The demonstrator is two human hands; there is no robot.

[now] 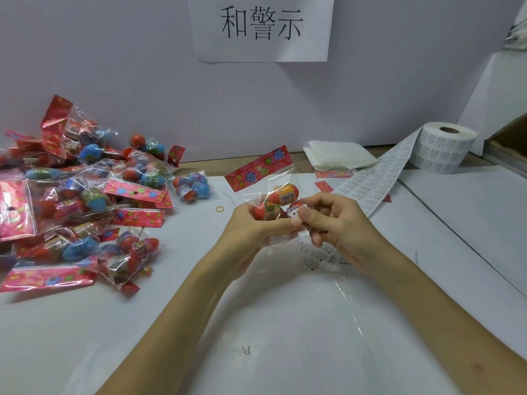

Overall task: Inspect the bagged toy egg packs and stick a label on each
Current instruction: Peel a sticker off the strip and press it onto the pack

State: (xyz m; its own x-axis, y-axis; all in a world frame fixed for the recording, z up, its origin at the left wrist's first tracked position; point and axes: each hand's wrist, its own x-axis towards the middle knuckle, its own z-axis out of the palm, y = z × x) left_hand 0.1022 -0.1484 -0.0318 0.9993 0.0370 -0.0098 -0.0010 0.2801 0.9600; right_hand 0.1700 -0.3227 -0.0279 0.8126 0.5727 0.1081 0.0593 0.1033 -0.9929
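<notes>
Grips one egg pack [281, 195] in left hand [251, 226], fingers curled round it; pinches label [295, 213] onto it with right hand [339, 220]. Leaves, probably, whole pile [79, 201] left of pack unlabelled.

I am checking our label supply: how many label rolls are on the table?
1. The label roll sits at the far right of the table, its strip trailing toward the right hand. More may lie out of view.
</notes>
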